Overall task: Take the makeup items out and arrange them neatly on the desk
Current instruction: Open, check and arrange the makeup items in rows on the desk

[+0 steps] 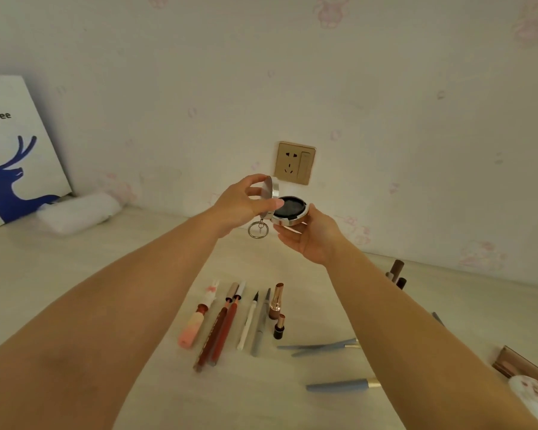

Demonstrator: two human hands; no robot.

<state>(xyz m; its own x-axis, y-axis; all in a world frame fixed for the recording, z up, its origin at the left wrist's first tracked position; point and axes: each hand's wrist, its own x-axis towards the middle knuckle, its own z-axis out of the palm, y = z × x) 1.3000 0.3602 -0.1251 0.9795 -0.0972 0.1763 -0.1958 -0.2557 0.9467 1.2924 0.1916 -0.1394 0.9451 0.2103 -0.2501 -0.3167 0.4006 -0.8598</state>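
Makeup items (230, 321) lie in a tidy row of pens and lipsticks near the middle of the worktop (75, 274), while blue brushes (320, 346) and a palette (517, 363) toward its right edge look unsorted, so the job seems partly done. Both arms reach out toward the back edge, raised above the surface. The left hand (239, 206) pinches the lifted lid of a round compact (288, 209); the right hand (314, 235) cradles its base from below.

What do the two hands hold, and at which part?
A round silver compact, open: right hand cups its base, left hand pinches the lid.
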